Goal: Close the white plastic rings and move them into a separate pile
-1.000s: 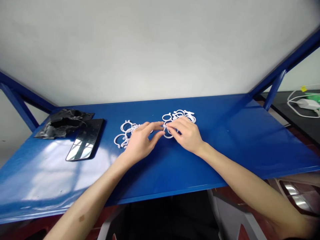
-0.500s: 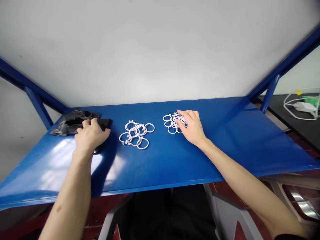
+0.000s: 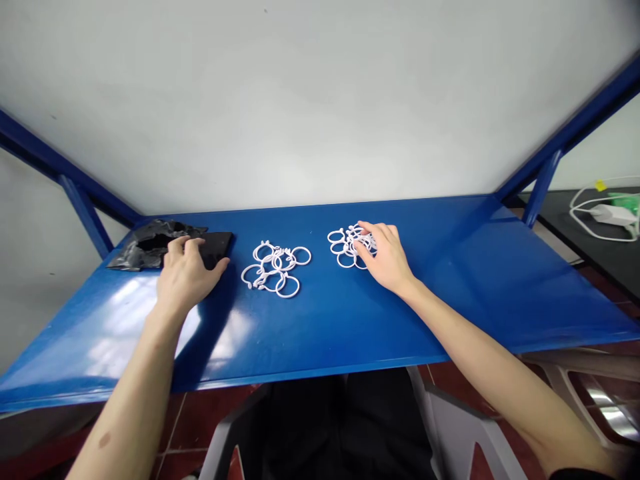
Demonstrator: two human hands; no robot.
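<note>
Right cluster of white rings (image 3: 345, 248) lies under your right hand's (image 3: 384, 257) fingertips; left cluster (image 3: 276, 263) lies between your hands, touching neither.
Your right fingers curl over the rings; whether they pinch one cannot be told. Your left hand (image 3: 183, 277), thumb and fingers spread, is over the black phone (image 3: 216, 247), beside the black bag (image 3: 131, 255); contact unclear.

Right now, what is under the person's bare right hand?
Part of a cluster of thin white rings shows beside the right hand and between its thumb and fingers, on the glossy blue tabletop. Whatever the palm and fingers cover cannot be seen.
</note>
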